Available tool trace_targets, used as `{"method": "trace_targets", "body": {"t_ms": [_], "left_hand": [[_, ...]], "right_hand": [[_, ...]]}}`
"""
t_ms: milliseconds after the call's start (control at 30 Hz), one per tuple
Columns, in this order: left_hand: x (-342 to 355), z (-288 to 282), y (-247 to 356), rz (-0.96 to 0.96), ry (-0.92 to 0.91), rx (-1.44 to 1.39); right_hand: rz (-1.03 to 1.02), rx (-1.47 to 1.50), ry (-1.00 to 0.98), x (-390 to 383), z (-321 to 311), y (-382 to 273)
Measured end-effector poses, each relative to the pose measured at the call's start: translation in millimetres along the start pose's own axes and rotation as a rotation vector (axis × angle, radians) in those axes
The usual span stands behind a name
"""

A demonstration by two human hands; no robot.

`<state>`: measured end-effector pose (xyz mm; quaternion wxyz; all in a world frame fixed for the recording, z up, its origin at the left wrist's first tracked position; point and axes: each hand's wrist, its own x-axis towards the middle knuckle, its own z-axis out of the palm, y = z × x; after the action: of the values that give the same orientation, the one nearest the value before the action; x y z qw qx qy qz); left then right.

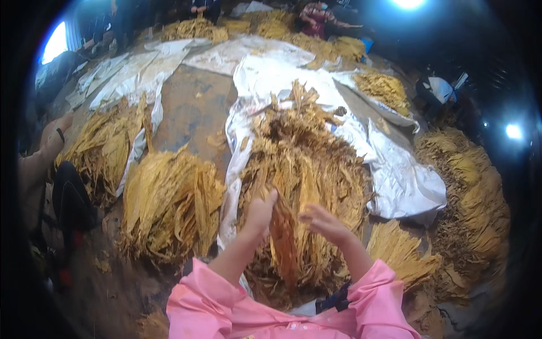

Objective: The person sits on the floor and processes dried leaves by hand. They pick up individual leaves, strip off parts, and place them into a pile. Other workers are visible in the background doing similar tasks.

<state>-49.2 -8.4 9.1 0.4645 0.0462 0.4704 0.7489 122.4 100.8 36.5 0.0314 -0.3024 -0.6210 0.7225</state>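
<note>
A big heap of dried golden-brown leaves [305, 152] lies on a white plastic sheet [395, 175] in front of me. My left hand [261, 212] grips the top of a long orange-brown leaf [284, 243] that hangs down between my forearms. My right hand [323, 221] hovers just right of that leaf with fingers spread, palm down, touching the heap. Both arms wear pink sleeves.
A stacked bundle of yellow leaves [169, 203] lies on my left, another pile [104, 147] beyond it. More leaf piles [468, 192] line the right side. A seated person [51, 186] is at the left edge; others sit at the far end [319, 17]. Brown dirt floor [192, 107] shows between sheets.
</note>
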Motion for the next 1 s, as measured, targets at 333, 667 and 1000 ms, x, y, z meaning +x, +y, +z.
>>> {"method": "trace_targets", "body": {"t_ms": [333, 667, 1000], "left_hand": [[-4, -2, 29, 0.118, 0.095, 0.041], [4, -1, -35, 0.382, -0.078, 0.62], [19, -11, -43, 0.49, 0.007, 0.612]], "right_hand": [[0.051, -0.241, 0.076, -32, 59, 63], [-0.116, 0.22, 0.22, -7, 74, 50], [-0.041, 0.415, 0.168, -19, 82, 67]]}}
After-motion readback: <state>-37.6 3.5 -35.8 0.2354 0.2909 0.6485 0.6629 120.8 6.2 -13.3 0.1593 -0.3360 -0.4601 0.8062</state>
